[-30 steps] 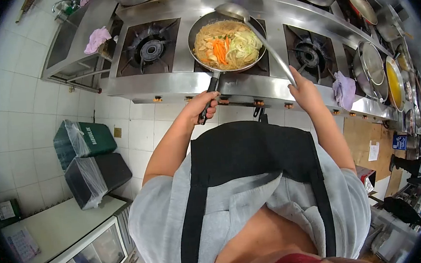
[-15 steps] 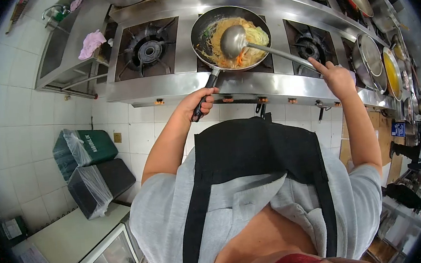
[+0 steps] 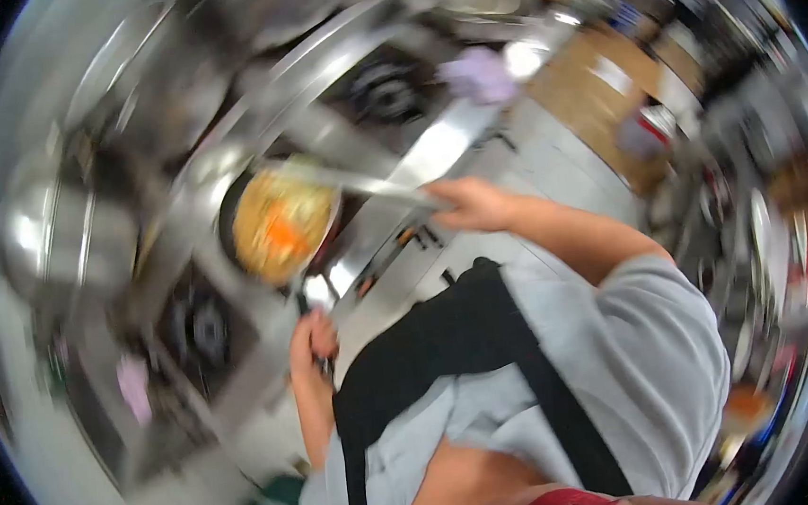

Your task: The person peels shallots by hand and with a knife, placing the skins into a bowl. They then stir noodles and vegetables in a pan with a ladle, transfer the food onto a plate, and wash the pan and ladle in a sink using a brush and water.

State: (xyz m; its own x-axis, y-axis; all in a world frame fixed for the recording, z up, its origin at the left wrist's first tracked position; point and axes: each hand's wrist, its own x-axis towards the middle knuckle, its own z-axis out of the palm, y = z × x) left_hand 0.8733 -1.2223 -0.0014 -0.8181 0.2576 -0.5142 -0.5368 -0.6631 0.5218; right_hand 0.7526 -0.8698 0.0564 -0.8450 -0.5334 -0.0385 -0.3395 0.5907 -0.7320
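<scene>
the whole view is smeared by motion, so only the big shapes read. far left, a steel pot (image 3: 37,234) sits at the edge of the stove (image 3: 242,360), and a pink cloth (image 3: 133,388) lies near an unlit burner (image 3: 197,330). the left hand (image 3: 311,340) is closed around the dark handle of the pan (image 3: 283,222), thumb side toward the pan; how tightly it grips can't be told through the blur. the pan sits over the stove just above that hand, filled with pale noodles (image 3: 301,208) and a patch of orange carrot (image 3: 281,232). across the pan runs the long shaft of a ladle (image 3: 361,185), its bowl lost in the blur over the food. the right hand (image 3: 471,204) is wrapped shut on the far end of that shaft, beside the steel front edge of the stove. another burner (image 3: 386,88) and a lilac cloth (image 3: 480,74) lie beyond.

to stir well here, it seems best to keep the left grip firm and the pan level over the flame, so nothing slides over the rim. the ladle should sweep under the noodles from the pan's edge and fold them inward, lifting rather than pressing, so the carrot spreads through and the strands don't break or stick.
</scene>
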